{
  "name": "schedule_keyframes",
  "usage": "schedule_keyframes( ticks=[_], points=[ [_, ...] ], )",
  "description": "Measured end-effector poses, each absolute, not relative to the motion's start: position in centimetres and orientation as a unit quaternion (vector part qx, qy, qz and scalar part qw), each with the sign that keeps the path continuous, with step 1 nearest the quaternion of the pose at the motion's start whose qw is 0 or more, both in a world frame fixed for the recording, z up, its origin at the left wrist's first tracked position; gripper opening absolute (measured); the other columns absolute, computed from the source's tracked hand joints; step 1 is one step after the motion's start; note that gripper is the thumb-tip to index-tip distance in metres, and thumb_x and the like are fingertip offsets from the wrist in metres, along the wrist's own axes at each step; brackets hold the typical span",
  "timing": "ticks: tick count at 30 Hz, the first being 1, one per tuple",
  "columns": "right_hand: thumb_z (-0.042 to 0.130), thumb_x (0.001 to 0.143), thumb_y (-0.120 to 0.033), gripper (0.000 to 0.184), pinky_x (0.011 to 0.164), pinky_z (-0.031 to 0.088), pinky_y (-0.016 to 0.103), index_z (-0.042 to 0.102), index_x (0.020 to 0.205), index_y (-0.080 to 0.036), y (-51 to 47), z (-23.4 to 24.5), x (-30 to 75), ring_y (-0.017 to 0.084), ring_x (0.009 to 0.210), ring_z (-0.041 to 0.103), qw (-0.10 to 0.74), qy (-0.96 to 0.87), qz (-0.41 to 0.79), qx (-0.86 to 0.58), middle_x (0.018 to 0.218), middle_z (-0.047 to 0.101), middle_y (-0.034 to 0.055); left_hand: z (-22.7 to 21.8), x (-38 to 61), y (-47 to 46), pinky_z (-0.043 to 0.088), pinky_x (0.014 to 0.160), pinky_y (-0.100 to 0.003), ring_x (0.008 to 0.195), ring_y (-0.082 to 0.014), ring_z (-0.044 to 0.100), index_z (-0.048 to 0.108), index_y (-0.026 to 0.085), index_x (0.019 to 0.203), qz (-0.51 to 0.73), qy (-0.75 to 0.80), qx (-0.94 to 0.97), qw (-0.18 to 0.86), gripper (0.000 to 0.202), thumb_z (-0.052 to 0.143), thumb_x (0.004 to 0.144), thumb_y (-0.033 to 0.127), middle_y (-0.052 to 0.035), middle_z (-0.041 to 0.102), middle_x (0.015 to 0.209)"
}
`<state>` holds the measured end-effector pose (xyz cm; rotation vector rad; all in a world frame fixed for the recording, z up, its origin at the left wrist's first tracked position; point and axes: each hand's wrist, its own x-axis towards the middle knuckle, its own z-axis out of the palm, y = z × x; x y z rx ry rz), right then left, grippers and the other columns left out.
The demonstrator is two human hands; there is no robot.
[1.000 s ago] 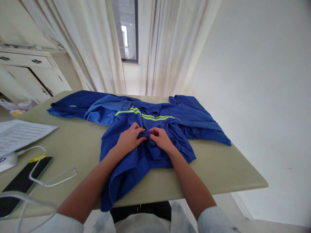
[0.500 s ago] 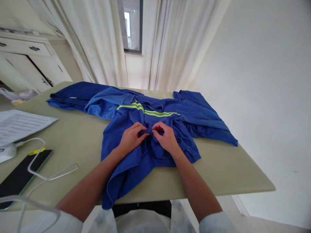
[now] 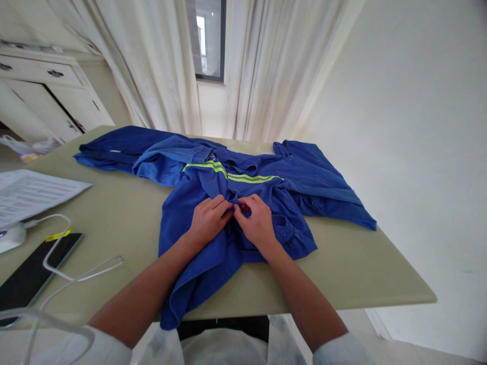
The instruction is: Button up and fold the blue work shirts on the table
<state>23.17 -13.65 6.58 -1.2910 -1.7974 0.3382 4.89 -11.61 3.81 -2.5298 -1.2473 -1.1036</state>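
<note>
A blue work jacket (image 3: 198,197) with yellow-green and grey stripes across its chest lies spread on the table, sleeves out to both sides. My left hand (image 3: 210,218) pinches the left side of its front opening. Right beside it, my right hand (image 3: 255,218) pinches the facing edge, so the fingertips of both hands nearly meet at the middle of the front. Whatever sits between the fingertips is hidden. A cuff with a button (image 3: 283,233) lies right of my right hand. The lower left corner of the jacket hangs over the table's near edge.
The greenish table (image 3: 342,274) has rounded corners. At the left lie a printed sheet (image 3: 41,192), a dark phone-like slab (image 3: 34,274), a white cable (image 3: 95,274) and a white device (image 3: 11,237). Behind stand curtains (image 3: 152,66) and a cabinet (image 3: 57,96); a wall is at the right.
My left fingers have closed in toward the right hand, and the strip of cloth that stuck out between them is now covered. The cuff button has come into sight. The jacket stays in place.
</note>
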Motion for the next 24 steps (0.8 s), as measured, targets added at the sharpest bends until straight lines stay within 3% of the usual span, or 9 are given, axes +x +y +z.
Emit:
schedule_keyframes(
  ticks=[7,13,18,24],
  points=[
    [0.065,0.095,-0.024,0.011,0.077,0.053,0.031,0.075,0.098,-0.021,-12.8,6.6,24.1,0.019,0.083,0.065,0.461,-0.725,0.216,-0.465,0.094,0.069,0.0052,3.5,4.8,-11.8,0.051,0.073,-0.030,0.077,-0.0168,0.065,0.073,0.022,0.101,-0.396,-0.423,-0.815,0.028,0.016,0.061,0.103,0.033,-0.0044,0.069,0.090],
    [0.066,0.088,-0.020,0.008,0.077,0.053,0.032,0.073,0.091,-0.022,-12.7,6.4,23.9,0.019,0.080,0.064,0.469,-0.709,0.208,-0.484,0.089,0.068,0.0038,3.6,4.9,-11.6,0.056,0.087,-0.030,0.099,-0.0189,0.071,0.069,0.024,0.113,-0.406,-0.407,-0.818,-0.033,0.016,0.057,0.105,0.031,-0.0065,0.073,0.120],
    [0.063,0.084,-0.015,0.009,0.078,0.050,0.032,0.068,0.087,-0.021,-12.9,6.1,23.4,0.020,0.082,0.063,0.455,-0.710,0.175,-0.508,0.087,0.066,0.0035,3.5,5.1,-11.7,0.053,0.081,-0.032,0.085,-0.0198,0.070,0.069,0.022,0.109,-0.380,-0.427,-0.820,-0.019,0.011,0.065,0.100,0.027,-0.0050,0.075,0.104],
    [0.060,0.082,-0.015,0.009,0.078,0.049,0.032,0.064,0.083,-0.022,-12.7,5.6,23.2,0.021,0.084,0.061,0.461,-0.699,0.174,-0.518,0.086,0.064,0.0034,3.8,5.2,-12.1,0.050,0.081,-0.033,0.087,-0.0212,0.069,0.070,0.022,0.114,-0.370,-0.414,-0.832,0.013,0.015,0.065,0.100,0.025,-0.0066,0.076,0.107]
  ],
)
